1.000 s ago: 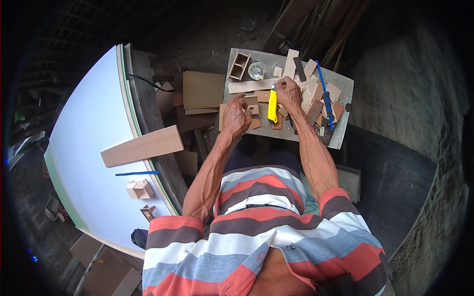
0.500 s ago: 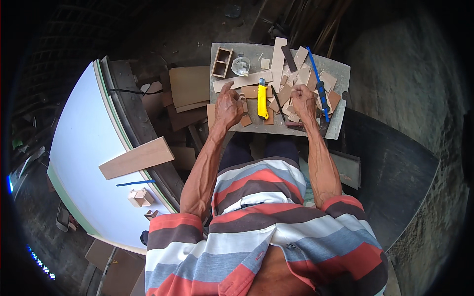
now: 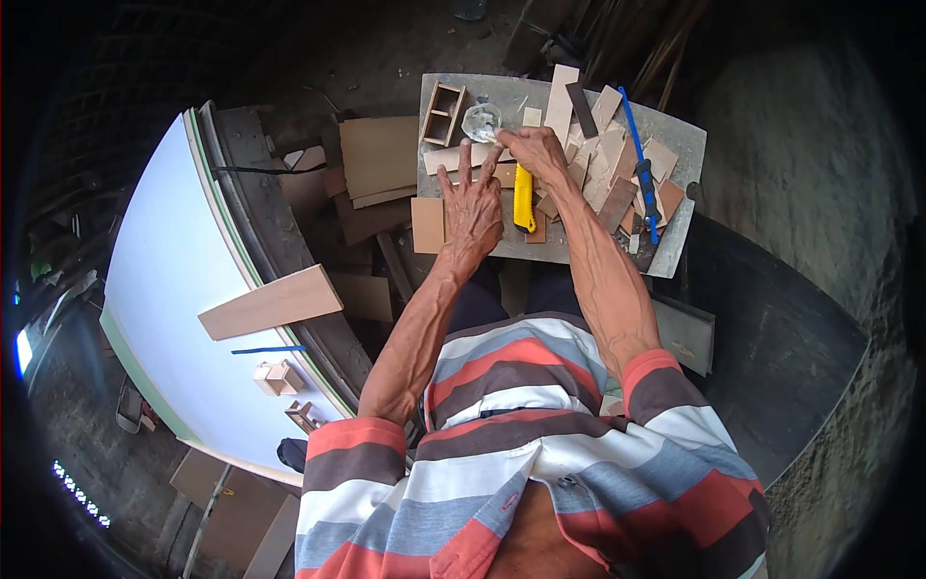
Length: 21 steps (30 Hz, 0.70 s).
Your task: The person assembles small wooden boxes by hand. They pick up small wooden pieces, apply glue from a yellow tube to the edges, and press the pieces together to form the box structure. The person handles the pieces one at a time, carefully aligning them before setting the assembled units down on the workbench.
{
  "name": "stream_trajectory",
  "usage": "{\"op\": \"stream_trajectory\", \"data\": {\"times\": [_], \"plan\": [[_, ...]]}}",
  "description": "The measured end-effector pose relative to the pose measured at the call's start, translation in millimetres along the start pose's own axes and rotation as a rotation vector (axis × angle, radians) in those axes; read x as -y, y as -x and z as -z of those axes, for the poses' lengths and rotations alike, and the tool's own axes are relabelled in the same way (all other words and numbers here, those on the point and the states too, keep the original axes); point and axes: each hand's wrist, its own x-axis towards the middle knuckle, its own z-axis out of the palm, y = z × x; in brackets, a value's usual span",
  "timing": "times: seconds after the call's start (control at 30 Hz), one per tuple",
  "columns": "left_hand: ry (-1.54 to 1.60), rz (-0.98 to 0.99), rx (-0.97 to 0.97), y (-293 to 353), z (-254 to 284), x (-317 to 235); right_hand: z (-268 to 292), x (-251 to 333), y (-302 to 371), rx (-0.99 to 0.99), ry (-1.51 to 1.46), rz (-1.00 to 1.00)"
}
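My left hand [image 3: 472,210] is open, fingers spread over a pale wood strip [image 3: 440,161] on the small work table. My right hand [image 3: 536,154] is closed in a pinch beside the rim of a clear plastic bowl [image 3: 481,120] holding whitish stuff. Whatever the pinch grips is too small to name. A wooden box with two compartments [image 3: 444,114] lies left of the bowl. The yellow utility knife [image 3: 524,203] rests between my forearms, its top end hidden by my right hand. A flat brown wood piece [image 3: 428,226] sits at the table's near left corner.
Wood scraps [image 3: 608,159] are heaped on the right of the table [image 3: 690,145], with a long thin blue tool [image 3: 644,174] across them. At left, a white board [image 3: 164,261] bears a plank [image 3: 272,302], a blue strip [image 3: 268,349] and small wooden boxes [image 3: 278,378].
My right hand has moved left from the scraps to the bowl and pinched. My left hand has spread its fingers. The view has shifted slightly.
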Motion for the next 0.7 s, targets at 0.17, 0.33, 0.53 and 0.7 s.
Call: {"op": "stream_trajectory", "data": {"times": [0.17, 0.33, 0.53, 0.7], "plan": [[-0.029, 0.015, 0.023, -1.7, 0.9, -2.8, -2.1, 4.4, -18.7, 0.097, 0.109, -0.012], [-0.033, 0.017, 0.003, -2.5, 1.1, -2.7, -6.9, 6.8, -27.1, 0.046, 0.183, 0.049], [-0.067, 0.006, 0.003, -3.5, 2.9, -0.5, -6.2, 16.5, -29.1, -0.048, 0.306, -0.009], [-0.040, 0.032, 0.025, -3.3, 5.8, 6.0, 2.8, 28.8, -24.5, -0.050, 0.365, 0.008]]}}
